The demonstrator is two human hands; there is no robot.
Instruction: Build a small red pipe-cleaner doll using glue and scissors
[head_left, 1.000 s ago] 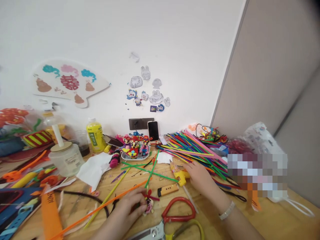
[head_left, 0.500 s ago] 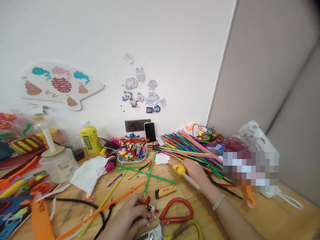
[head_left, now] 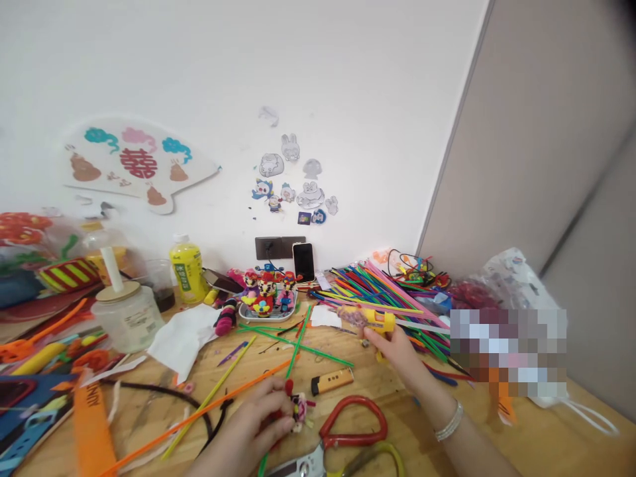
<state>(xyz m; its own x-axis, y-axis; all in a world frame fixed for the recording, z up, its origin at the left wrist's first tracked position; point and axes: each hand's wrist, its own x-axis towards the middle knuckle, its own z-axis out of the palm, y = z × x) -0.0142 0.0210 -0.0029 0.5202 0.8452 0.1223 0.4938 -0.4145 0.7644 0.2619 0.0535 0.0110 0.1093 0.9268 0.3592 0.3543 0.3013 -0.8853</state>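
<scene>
My right hand (head_left: 390,350) is wrapped round a yellow glue gun (head_left: 378,320), raised a little above the table, its nozzle end toward the left and a pale glue stick (head_left: 422,325) poking out behind. Closed fingers of my left hand (head_left: 261,417) hold a small pipe-cleaner figure (head_left: 300,409) with red, pink and dark bits; part of it is hidden by the fingers. Just below that hand lie scissors (head_left: 354,439) with one red and one yellow handle. An orange lighter (head_left: 334,381) rests between the two hands.
Finished-looking dolls (head_left: 265,295) stand in a white tray (head_left: 265,317). Behind the glue gun spreads a heap of coloured pipe cleaners (head_left: 368,288). A yellow bottle (head_left: 189,271), a glass jar (head_left: 128,321), white paper (head_left: 181,338) and a phone (head_left: 303,262) are also on the table.
My right hand has lifted the glue gun off the table and turned it, so the glue stick now points right. My left hand stays by the scissors with the figure.
</scene>
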